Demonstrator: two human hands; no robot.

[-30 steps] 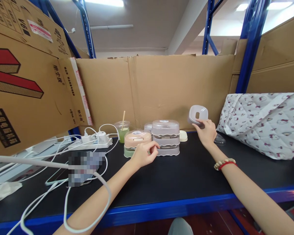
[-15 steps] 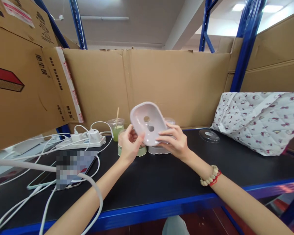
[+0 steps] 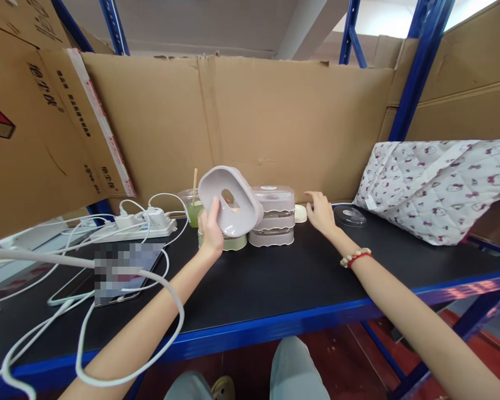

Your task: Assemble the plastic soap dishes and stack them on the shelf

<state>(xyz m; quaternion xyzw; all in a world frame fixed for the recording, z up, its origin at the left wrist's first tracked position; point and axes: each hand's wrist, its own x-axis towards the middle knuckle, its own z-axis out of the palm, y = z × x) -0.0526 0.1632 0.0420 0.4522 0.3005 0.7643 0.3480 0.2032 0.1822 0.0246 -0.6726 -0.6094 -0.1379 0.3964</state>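
Note:
My left hand [image 3: 212,230] grips a pale mauve plastic soap dish [image 3: 244,205] by its near left side, thumb over the rim. The dish is raised and tilted, its hollow side and cut-out facing me. Behind it and to the right stands a mauve stack [image 3: 271,222] with scalloped edges and a clear top. A green piece [image 3: 235,243] sits below the held dish, mostly hidden. My right hand [image 3: 321,212] is empty, its fingers spread above the table. It is between a small cream-coloured piece [image 3: 300,214] and a clear lid [image 3: 350,216].
A cup of green drink [image 3: 194,214] with a straw stands behind my left hand. At left lie a power strip [image 3: 162,226], a phone [image 3: 150,266] and loose white cables. A patterned quilted bag [image 3: 437,194] fills the right. Cardboard [image 3: 275,122] walls the back.
My right hand has let go of the dish and moved right, fingers spreading. My left hand keeps the dish, shifted left and turned. The stack behind shows more fully.

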